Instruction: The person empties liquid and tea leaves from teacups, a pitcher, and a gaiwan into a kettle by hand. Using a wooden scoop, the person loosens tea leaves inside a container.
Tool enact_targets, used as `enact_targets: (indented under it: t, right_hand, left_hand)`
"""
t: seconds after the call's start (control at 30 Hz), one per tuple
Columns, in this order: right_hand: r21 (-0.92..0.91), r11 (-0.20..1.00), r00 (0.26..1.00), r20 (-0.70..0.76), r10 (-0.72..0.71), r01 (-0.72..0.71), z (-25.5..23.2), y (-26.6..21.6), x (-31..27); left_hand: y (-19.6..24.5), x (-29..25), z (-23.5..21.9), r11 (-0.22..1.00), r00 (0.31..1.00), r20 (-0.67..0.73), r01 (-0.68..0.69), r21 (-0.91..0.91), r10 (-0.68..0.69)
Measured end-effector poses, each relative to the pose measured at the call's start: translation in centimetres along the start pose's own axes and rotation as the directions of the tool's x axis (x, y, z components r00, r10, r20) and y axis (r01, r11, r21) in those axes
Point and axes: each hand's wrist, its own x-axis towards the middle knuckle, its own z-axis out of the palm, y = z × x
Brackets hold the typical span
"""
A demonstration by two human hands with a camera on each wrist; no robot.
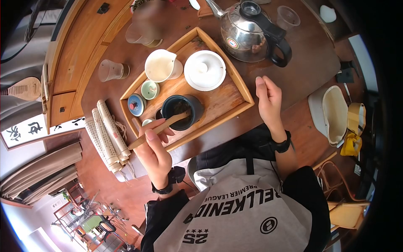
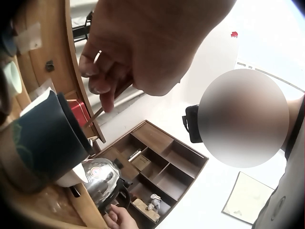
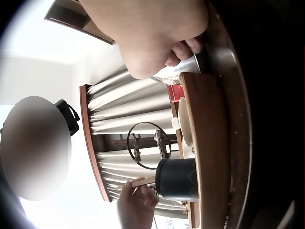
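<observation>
My left hand point(image 1: 155, 157) pinches a wooden tea scoop point(image 1: 168, 126) between thumb and fingers. The scoop's far end dips into a dark blue-green tea canister point(image 1: 197, 112), where dark tea leaves point(image 1: 180, 107) show inside. The canister point(image 2: 45, 143) stands on a wooden tray point(image 1: 231, 90). My right hand point(image 1: 269, 98) hangs loosely curled beside the tray's right corner, holding nothing. On the tray are a white lidded gaiwan point(image 1: 205, 71), a cream pitcher point(image 1: 161, 66), a small green cup point(image 1: 150, 89) and a blue lid with a red knob point(image 1: 136, 105).
A steel kettle point(image 1: 247, 35) with a black handle stands behind the tray on the right. Glass cups point(image 1: 111, 70) stand at the back left, and a clear plastic cup point(image 1: 288, 17) at the back right. Rolled bamboo mats point(image 1: 107, 136) lie left of the tray.
</observation>
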Motion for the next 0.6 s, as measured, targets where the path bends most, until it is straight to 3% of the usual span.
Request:
enact_targets:
  t: [0.1, 0.17, 0.33, 0.4, 0.47, 0.53, 0.6]
  right_hand:
    - [-0.008, 1.0, 1.0, 0.005, 0.0, 0.0, 0.1, 0.0, 0.0]
    - [-0.011, 1.0, 1.0, 0.007, 0.006, -0.006, 0.0, 0.1, 0.0]
    - [0.008, 1.0, 1.0, 0.026, -0.003, 0.003, 0.1, -0.3, 0.0]
    - [-0.003, 1.0, 1.0, 0.029, -0.002, 0.002, 0.1, -0.3, 0.0]
    - [-0.018, 1.0, 1.0, 0.031, 0.002, -0.001, 0.1, -0.4, 0.0]
    - [-0.028, 1.0, 0.999, 0.034, -0.003, 0.004, 0.1, -0.4, 0.0]
    - [-0.036, 0.999, 0.999, 0.032, -0.007, 0.008, 0.1, -0.5, 0.0]
  left_hand:
    - [0.2, -0.3, -0.6, 0.999, 1.0, -0.016, 0.018, 0.05, -0.017]
    - [-0.1, -0.8, -1.2, 0.999, 0.994, -0.104, 0.036, 0.004, -0.036]
    - [-0.2, -0.7, -1.2, 0.997, 0.998, 0.027, 0.057, 0.059, -0.058]
    - [-0.6, -0.7, -1.1, 0.999, 0.999, 0.046, -0.003, 0.034, 0.002]
    - [-0.6, -0.8, -1.1, 1.0, 0.999, 0.04, 0.0, 0.012, 0.0]
    - [0.0, -1.1, -1.3, 0.989, 1.0, 0.004, 0.018, 0.145, -0.019]
    - [-0.4, -1.7, -1.6, 0.994, 0.999, -0.038, 0.012, 0.107, -0.007]
